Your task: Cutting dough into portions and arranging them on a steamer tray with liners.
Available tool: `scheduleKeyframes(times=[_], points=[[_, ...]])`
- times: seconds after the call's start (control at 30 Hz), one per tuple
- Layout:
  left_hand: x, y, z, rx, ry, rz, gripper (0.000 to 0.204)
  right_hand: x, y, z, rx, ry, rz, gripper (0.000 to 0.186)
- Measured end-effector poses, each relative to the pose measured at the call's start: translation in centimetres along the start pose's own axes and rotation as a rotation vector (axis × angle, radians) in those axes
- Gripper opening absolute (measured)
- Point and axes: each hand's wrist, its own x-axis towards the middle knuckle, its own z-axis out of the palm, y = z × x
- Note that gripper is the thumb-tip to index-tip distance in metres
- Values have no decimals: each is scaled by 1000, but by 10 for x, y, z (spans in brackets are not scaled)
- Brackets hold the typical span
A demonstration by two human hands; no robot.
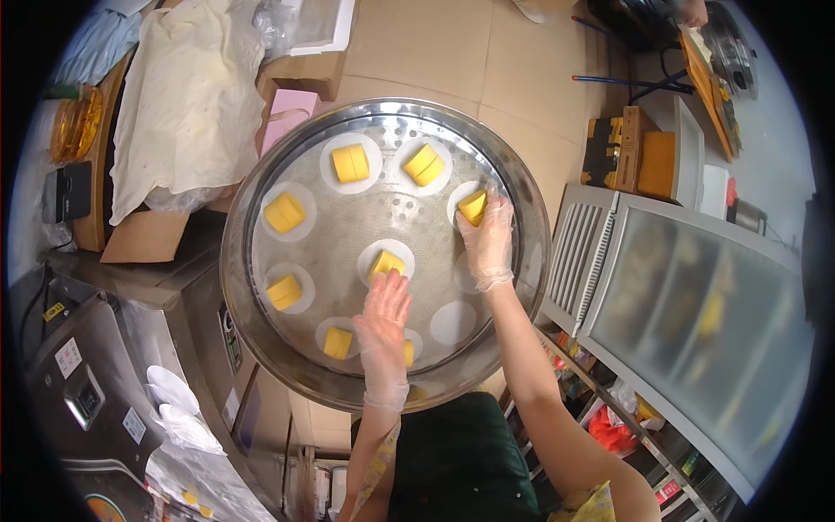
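Observation:
A round metal steamer tray (300, 344) with small holes lies before me, carrying several yellow dough buns, each grooved across the top and set on a white paper round. At the tray's right side my right hand (489, 242), in a clear plastic glove, has its fingers around a yellow dough bun (472, 205) on its paper. My left hand (383, 320), gloved the same way, is over the middle with its fingers stretched out. Its fingertips overlap the near edge of the central bun (388, 262); I cannot tell if they touch. A bare paper round (453, 324) lies below my right wrist.
A white cloth (187, 96) covers a surface at the far left, beside a pink box (287, 117). A steel appliance (87, 383) stands at the near left. To the right is a chest with a frosted lid (696, 322), next to shelves with packages. Cardboard boxes (635, 152) sit beyond it.

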Motion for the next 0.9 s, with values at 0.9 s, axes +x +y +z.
scheduleKeyframes(times=[0.9], points=[[-411,-19,-243,36,580,320,28,-422,-95,-187,272,-801,-179,68]])
